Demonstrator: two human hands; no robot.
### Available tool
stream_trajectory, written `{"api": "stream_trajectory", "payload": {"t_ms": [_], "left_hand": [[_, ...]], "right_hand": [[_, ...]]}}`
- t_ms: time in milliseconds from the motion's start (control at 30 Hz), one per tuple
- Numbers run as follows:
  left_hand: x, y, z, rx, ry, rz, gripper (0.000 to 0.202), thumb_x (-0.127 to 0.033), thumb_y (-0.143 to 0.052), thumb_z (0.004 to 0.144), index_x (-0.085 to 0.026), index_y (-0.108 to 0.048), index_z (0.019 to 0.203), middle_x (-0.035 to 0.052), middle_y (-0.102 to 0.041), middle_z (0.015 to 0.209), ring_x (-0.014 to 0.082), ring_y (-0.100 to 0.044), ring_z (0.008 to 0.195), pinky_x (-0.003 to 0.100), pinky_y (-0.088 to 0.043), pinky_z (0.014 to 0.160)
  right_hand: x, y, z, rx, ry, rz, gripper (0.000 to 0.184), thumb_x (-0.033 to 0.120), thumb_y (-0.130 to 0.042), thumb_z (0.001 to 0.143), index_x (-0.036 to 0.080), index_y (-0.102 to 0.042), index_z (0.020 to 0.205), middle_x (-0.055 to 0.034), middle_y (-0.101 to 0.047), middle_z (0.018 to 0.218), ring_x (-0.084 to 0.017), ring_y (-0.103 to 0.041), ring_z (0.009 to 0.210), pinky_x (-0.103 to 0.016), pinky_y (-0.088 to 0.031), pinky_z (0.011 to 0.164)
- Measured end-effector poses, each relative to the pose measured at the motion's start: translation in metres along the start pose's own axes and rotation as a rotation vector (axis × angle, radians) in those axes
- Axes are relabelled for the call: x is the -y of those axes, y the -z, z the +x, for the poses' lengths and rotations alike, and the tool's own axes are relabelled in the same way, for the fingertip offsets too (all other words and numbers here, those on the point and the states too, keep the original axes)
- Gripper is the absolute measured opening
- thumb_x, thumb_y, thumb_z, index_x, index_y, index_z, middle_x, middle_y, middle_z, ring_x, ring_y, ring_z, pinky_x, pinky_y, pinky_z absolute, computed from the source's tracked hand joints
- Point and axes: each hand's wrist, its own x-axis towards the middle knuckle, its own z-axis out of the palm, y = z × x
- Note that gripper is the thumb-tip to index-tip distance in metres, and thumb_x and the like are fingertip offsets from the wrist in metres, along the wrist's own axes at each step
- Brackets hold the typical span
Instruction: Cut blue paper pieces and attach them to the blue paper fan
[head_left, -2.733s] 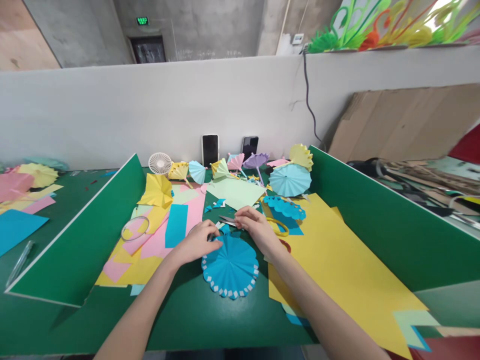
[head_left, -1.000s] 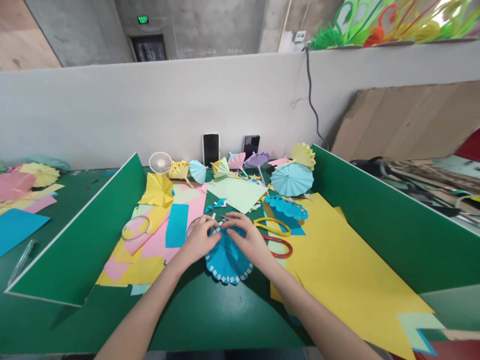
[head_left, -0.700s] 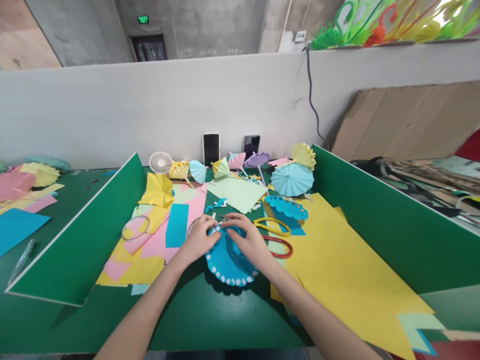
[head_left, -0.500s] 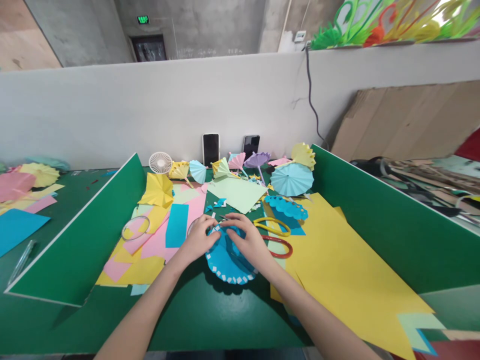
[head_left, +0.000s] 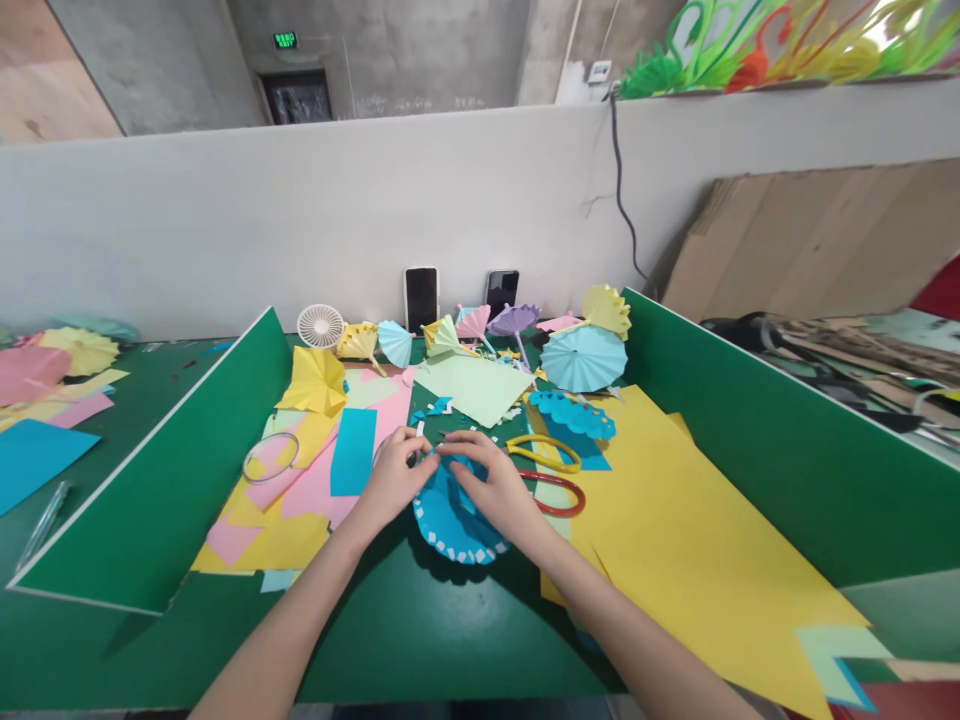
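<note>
Mid-frame, the blue pleated disc [head_left: 454, 528] was pinched at its top by the closed left hand [head_left: 390, 482] and right hand [head_left: 491, 487]; an even gathering of the pleats seemed required.

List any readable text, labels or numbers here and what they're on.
Nothing readable.
Green sign above the doorway: lettering too blurred to read.
Two phones: screens dark, no text.
Blue paper disc held by left hand and right hand: no print.

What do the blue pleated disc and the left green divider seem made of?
Blue pleated disc: matte craft paper; sharp radial creases, cut notched rim. Left green divider: probably rigid board, smooth with slight sheen; pale core shows along its edge.
</note>
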Motion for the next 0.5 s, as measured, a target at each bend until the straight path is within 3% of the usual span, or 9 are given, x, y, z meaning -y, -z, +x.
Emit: {"api": "stream_trajectory", "payload": {"t_ms": [267,500], "left_hand": [[-0.0006,0.0036,-0.0008,0.019,-0.003,-0.094,0.008,-0.019,-0.044,0.067,-0.017,-0.045,0.059,0.0002,-0.042,0.073,0.0141,-0.047,0.077,0.026,-0.038,0.071],[-0.0007,0.0040,-0.0007,0.016,0.004,-0.131,0.009,-0.019,-0.044,0.066,-0.017,-0.043,0.057,0.0008,-0.041,0.074,0.0140,-0.047,0.075,0.025,-0.039,0.067]], "right_hand": [[0.0019,-0.0017,-0.0016,0.010,0.056,-0.104,0.028,0.014,-0.041,0.073,0.020,-0.063,0.090,-0.0079,-0.055,0.101,-0.018,-0.049,0.099,-0.035,-0.038,0.088],[0.0007,-0.0051,-0.0048,-0.032,0.198,-0.386,0.034,0.012,-0.040,0.073,0.021,-0.061,0.097,-0.0084,-0.056,0.103,-0.022,-0.049,0.096,-0.041,-0.038,0.084]]}}
